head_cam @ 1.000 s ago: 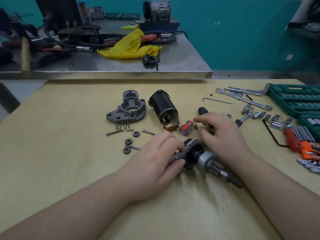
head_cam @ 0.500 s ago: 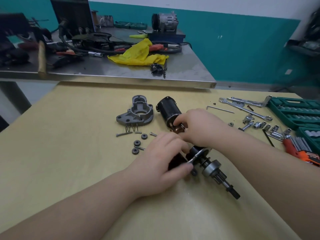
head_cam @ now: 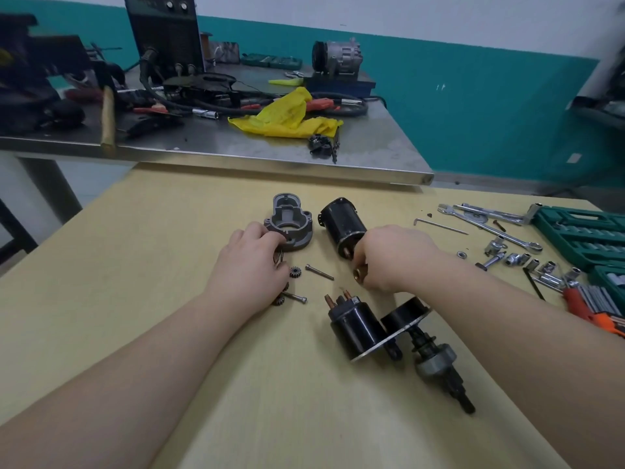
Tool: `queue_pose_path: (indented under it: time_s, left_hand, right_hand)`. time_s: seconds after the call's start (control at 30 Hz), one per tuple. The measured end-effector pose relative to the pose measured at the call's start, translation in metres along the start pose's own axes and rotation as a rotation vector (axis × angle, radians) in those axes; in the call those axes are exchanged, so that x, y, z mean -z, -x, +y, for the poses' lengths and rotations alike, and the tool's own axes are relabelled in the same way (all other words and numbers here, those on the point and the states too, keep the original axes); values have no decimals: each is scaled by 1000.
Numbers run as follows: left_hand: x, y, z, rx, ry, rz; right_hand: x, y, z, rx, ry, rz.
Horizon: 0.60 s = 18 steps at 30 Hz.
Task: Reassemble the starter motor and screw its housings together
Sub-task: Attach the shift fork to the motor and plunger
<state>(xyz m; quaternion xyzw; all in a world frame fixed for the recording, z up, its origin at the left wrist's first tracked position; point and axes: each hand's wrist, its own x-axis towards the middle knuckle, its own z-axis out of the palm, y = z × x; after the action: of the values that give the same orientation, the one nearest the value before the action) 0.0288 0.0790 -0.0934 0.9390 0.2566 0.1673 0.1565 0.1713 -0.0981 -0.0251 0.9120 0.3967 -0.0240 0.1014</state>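
Left hand [head_cam: 252, 262] curled at near edge of grey housing [head_cam: 290, 223], springs under fingertips, grip unclear. Gear [head_cam: 295, 272] and bolt [head_cam: 319, 272] between hands. Right hand [head_cam: 392, 257] pinching copper piece [head_cam: 360, 274] just near of black motor body [head_cam: 343, 225], axis running far-left to near-right. Solenoid assembly [head_cam: 368, 328] nearer, clear of both.

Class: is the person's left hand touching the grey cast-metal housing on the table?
Touching. The head view shows the left hand with its fingers lying against the near rim of the grey cast-metal housing, with no table visible between them.
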Motion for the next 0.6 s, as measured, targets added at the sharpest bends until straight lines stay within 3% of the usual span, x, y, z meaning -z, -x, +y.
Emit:
queue_pose_path:
  time_s: [0.23, 0.43, 0.53, 0.6]
  left_hand:
    - [-6, -1, -5, -9, 61, 63]
    - [-4, 0, -2, -59, 146, 139]
    - [4, 7, 9, -85, 379, 287]
    - [8, 16, 23, 30, 752, 254]
  right_hand:
    - [-3, 2, 15, 0, -197, 98]
    - [3, 29, 19, 17, -917, 259]
    - [-1, 44, 10, 56, -1091, 337]
    - [-5, 53, 4, 72, -1138, 385]
